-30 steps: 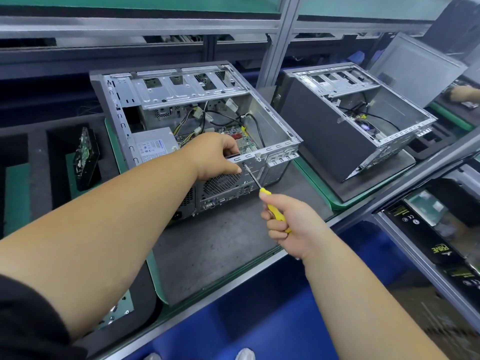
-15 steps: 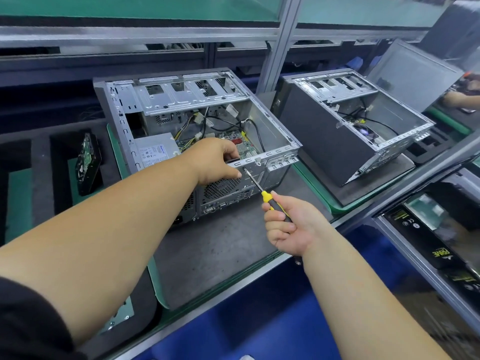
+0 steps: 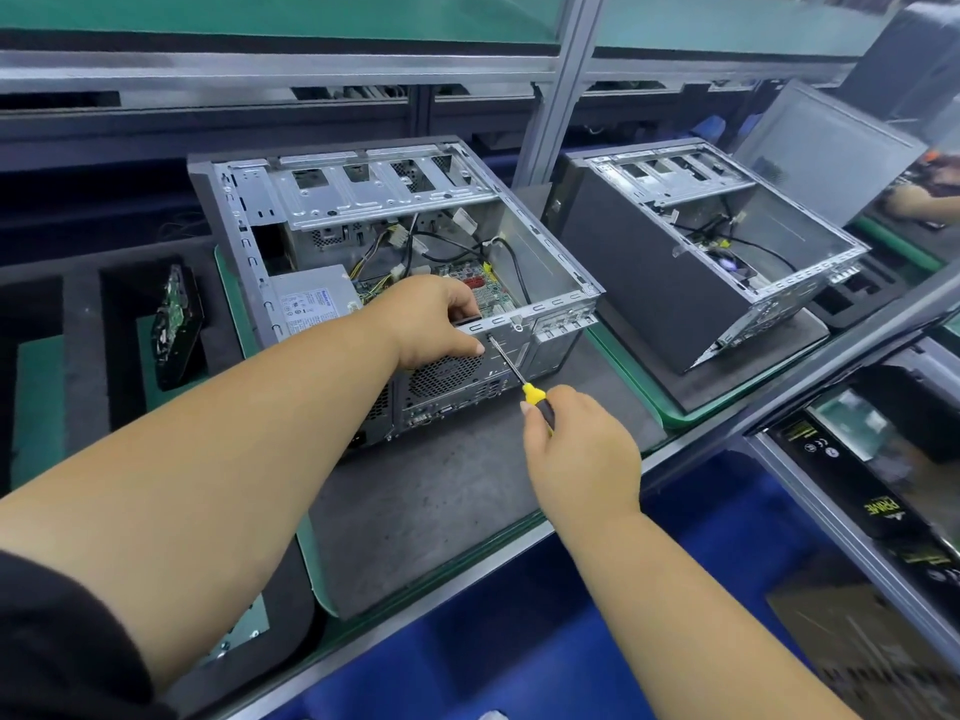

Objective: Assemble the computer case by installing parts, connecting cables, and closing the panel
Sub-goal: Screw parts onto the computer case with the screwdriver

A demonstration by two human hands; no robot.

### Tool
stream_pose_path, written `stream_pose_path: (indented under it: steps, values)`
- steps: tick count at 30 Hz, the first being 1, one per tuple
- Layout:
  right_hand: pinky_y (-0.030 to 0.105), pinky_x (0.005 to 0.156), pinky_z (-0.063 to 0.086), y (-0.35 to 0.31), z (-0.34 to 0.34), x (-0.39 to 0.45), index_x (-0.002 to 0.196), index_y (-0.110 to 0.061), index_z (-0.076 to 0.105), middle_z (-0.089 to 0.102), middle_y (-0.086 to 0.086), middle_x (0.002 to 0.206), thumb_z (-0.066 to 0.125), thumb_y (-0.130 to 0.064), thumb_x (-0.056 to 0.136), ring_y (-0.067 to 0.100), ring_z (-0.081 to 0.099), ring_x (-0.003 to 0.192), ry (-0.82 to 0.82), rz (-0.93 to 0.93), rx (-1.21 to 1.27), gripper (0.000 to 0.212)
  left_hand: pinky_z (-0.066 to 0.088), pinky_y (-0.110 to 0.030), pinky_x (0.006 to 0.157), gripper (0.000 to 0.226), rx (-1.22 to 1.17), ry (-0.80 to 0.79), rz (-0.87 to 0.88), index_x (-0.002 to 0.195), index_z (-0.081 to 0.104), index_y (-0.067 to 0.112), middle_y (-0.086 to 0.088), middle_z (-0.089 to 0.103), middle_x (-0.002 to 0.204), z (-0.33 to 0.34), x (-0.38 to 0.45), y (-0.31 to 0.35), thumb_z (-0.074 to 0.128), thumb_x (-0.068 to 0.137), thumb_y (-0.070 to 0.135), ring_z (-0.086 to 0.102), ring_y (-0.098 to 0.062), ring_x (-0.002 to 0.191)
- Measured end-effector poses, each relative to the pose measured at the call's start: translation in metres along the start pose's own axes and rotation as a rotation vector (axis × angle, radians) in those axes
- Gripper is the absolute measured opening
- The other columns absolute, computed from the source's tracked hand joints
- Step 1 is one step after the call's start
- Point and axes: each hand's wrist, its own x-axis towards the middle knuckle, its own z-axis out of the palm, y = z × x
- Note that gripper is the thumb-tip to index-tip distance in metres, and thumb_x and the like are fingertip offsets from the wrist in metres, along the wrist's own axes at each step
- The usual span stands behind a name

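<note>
You're mid-assembly: your left hand (image 3: 436, 324) grips the open computer case (image 3: 545, 262) rear edge, your right hand (image 3: 579, 449) clasps the screwdriver (image 3: 511, 367) driving a rear screw at its 11 o'clock; side panel unfitted

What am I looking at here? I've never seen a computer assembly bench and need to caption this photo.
A camera worn on a person's head looks down at their two bare hands. On the dark grey bench mat lies an open grey metal computer case, with cables and a circuit board inside. The left hand grips the case's rear edge. The right hand holds a yellow-and-black-handled screwdriver, its tip at the rear panel. A second open metal case sits to the right.
</note>
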Motion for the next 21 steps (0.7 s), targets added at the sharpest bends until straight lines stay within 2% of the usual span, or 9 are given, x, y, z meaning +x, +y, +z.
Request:
stream_pose_path:
  steps: [2, 5, 8, 11, 13, 15, 17, 19, 21]
  values:
    - [0.03, 0.051, 0.028, -0.002, 0.001, 0.008, 0.07, -0.018, 0.053, 0.044, -0.006, 0.059, 0.057, -0.036, 0.099, 0.018, 0.04, 0.055, -0.144, 0.215, 0.388, 0.034, 0.052, -0.03, 0.084, 0.032, 0.004, -0.005, 0.002, 0.097, 0.065, 0.03, 0.014, 0.063, 0.09, 0.0, 0.001, -0.001, 0.083, 0.073, 0.038, 0.063, -0.015, 0.091]
    - [0.02, 0.037, 0.018, 0.007, -0.01, 0.031, 0.071, -0.007, 0.061, 0.034, -0.003, 0.05, 0.059, -0.03, 0.098, 0.01, 0.022, 0.034, -0.58, 0.841, 1.338, 0.035, 0.052, -0.031, 0.084, 0.031, 0.009, -0.008, 0.008, 0.096, 0.064, 0.031, 0.016, 0.062, 0.088, 0.0, 0.001, -0.001, 0.084, 0.073, 0.038, 0.063, -0.015, 0.09]
    - [0.018, 0.036, 0.014, 0.021, -0.016, 0.037, 0.072, -0.004, 0.062, 0.031, -0.005, 0.051, 0.059, -0.031, 0.091, 0.006, 0.021, 0.031, -0.823, 1.013, 1.639, 0.033, 0.051, -0.029, 0.082, 0.03, 0.007, -0.012, 0.015, 0.093, 0.063, 0.033, 0.019, 0.061, 0.086, 0.0, 0.002, -0.001, 0.084, 0.073, 0.038, 0.063, -0.013, 0.089]
    - [0.017, 0.034, 0.019, 0.019, -0.014, 0.036, 0.078, -0.002, 0.065, 0.038, -0.001, 0.057, 0.058, -0.03, 0.095, 0.006, 0.023, 0.033, -0.79, 0.941, 1.569, 0.034, 0.05, -0.027, 0.08, 0.029, 0.004, -0.006, 0.015, 0.091, 0.062, 0.034, 0.02, 0.061, 0.085, 0.0, 0.001, -0.001, 0.084, 0.072, 0.038, 0.063, -0.012, 0.087]
    - [0.017, 0.036, 0.022, 0.014, -0.013, 0.032, 0.079, -0.005, 0.062, 0.045, 0.002, 0.06, 0.064, -0.022, 0.092, 0.007, 0.027, 0.036, -0.636, 0.856, 1.423, 0.022, 0.049, -0.026, 0.078, 0.029, -0.003, -0.003, 0.013, 0.09, 0.061, 0.034, 0.019, 0.06, 0.084, 0.0, 0.001, -0.001, 0.084, 0.073, 0.038, 0.062, -0.012, 0.086]
    - [0.022, 0.04, 0.031, 0.011, -0.012, 0.026, 0.076, -0.011, 0.058, 0.05, 0.002, 0.061, 0.069, -0.02, 0.089, 0.012, 0.039, 0.041, -0.403, 0.66, 1.075, 0.019, 0.048, -0.025, 0.078, 0.029, -0.006, -0.005, 0.012, 0.091, 0.061, 0.034, 0.019, 0.061, 0.085, 0.0, 0.001, 0.0, 0.084, 0.073, 0.037, 0.062, -0.011, 0.086]
    - [0.029, 0.049, 0.04, 0.008, -0.011, 0.016, 0.075, -0.017, 0.057, 0.056, -0.002, 0.065, 0.067, -0.033, 0.09, 0.017, 0.053, 0.054, -0.166, 0.343, 0.513, 0.024, 0.05, -0.026, 0.08, 0.028, -0.012, -0.007, 0.008, 0.09, 0.061, 0.034, 0.018, 0.062, 0.086, 0.0, 0.0, 0.0, 0.083, 0.073, 0.038, 0.063, -0.011, 0.086]
    - [0.032, 0.049, 0.034, 0.005, -0.006, 0.006, 0.074, -0.018, 0.057, 0.058, -0.002, 0.067, 0.064, -0.037, 0.093, 0.024, 0.053, 0.061, 0.068, 0.041, 0.029, 0.028, 0.051, -0.028, 0.081, 0.028, -0.018, -0.012, 0.003, 0.091, 0.062, 0.033, 0.017, 0.063, 0.087, -0.001, 0.0, 0.0, 0.083, 0.073, 0.037, 0.063, -0.011, 0.086]
    - [0.03, 0.049, 0.028, 0.001, -0.002, 0.001, 0.073, -0.012, 0.059, 0.059, 0.004, 0.067, 0.066, -0.031, 0.093, 0.03, 0.052, 0.06, 0.214, -0.116, -0.106, 0.028, 0.053, -0.03, 0.082, 0.027, -0.022, -0.016, 0.003, 0.092, 0.064, 0.032, 0.016, 0.064, 0.087, -0.001, 0.0, 0.0, 0.083, 0.073, 0.037, 0.063, -0.011, 0.085]
